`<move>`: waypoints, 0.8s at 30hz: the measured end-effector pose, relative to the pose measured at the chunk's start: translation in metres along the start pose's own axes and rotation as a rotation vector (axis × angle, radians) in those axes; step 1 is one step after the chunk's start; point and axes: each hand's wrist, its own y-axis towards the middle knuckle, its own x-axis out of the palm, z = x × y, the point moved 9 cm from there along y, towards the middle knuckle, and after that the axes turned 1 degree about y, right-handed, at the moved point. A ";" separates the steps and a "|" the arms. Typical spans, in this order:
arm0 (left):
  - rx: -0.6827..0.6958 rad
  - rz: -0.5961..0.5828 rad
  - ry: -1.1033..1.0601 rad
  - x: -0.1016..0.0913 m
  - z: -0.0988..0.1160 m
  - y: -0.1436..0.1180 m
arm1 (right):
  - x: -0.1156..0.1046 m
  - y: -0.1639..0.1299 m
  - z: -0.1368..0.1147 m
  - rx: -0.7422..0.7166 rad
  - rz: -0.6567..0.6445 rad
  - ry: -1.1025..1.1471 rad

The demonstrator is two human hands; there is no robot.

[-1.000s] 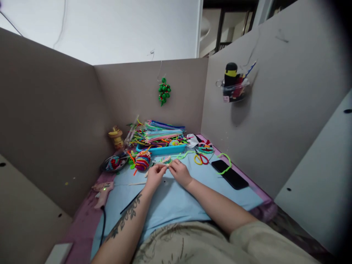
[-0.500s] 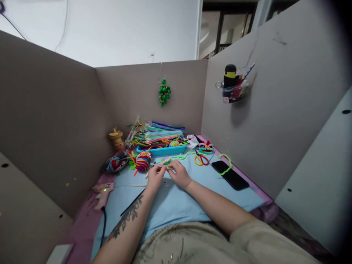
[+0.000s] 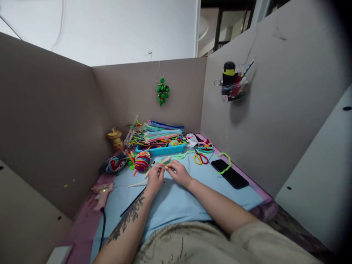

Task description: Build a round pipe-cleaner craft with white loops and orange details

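Two hands meet mid-mat: my left hand (image 3: 154,178) and right hand (image 3: 179,173) pinch a thin cream fuzzy pipe cleaner (image 3: 156,167); I judge small, tight twists serve best.

Both hands met mid-mat: left hand (image 3: 154,178) just left of right hand (image 3: 179,173), a pipe cleaner (image 3: 157,167) betw. their fingertips. Tray (image 3: 161,150) w/ pipe-cleaner stack behind them, against back wall. Dish (image 3: 113,164) far left of tray, striped ball (image 3: 142,162) betw. dish & hands. Scissors (image 3: 201,158) right of hands, phone (image 3: 229,173) further right nr side wall. Glue gun (image 3: 101,191) at mat's left edge.
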 end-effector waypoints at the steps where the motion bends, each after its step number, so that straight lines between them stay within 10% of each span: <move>1: -0.003 -0.001 -0.001 0.000 -0.001 0.000 | 0.000 0.000 0.001 -0.004 0.000 -0.013; 24: -0.265 -0.003 -0.220 0.003 -0.022 0.000 | -0.004 -0.001 0.004 -0.002 0.056 -0.297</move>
